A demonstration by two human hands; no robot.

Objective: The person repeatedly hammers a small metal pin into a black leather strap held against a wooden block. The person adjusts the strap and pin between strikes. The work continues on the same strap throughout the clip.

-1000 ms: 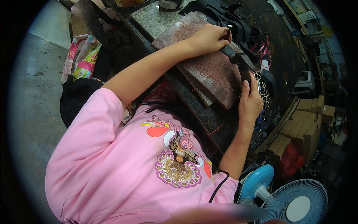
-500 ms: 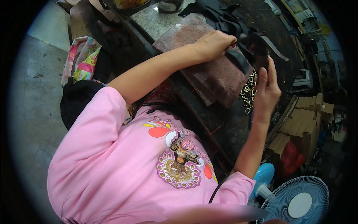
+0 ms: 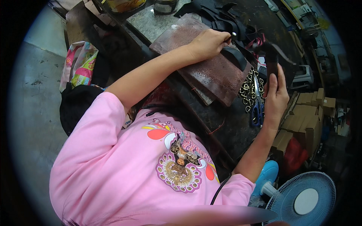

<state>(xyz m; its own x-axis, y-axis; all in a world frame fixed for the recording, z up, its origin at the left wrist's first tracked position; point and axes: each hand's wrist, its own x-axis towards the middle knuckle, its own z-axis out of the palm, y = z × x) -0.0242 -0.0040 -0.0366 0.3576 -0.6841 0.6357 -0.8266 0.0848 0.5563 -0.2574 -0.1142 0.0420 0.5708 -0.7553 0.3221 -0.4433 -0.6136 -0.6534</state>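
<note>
My left hand (image 3: 211, 43) is closed around a short tool with a shiny round metal end (image 3: 234, 34), which shows above the fingers; its lower part is hidden. Below this fist, a black leather strap (image 3: 234, 58) lies over a worn reddish-brown slab (image 3: 203, 75). Off to the right, my right hand (image 3: 277, 92) grips a hammer (image 3: 272, 62) by its dark handle. The hammer's head, blurred by motion, is raised with a curved claw pointing right. Blue-handled scissors (image 3: 257, 109) and a pile of brass-coloured metal rings (image 3: 247, 90) lie between the slab and my right hand.
More black leather pieces (image 3: 218, 19) are heaped at the far side of the dark table. A grey stone slab (image 3: 145, 24) carries a jar (image 3: 166, 6). Cardboard boxes (image 3: 301, 116) and a fan (image 3: 305, 199) stand right; a colourful bag (image 3: 81, 66) is left.
My right hand has moved the hammer slightly right, away from my left fist. The scissors and more of the rings now show. My left hand stays near the strap, its tool's metal end now visible.
</note>
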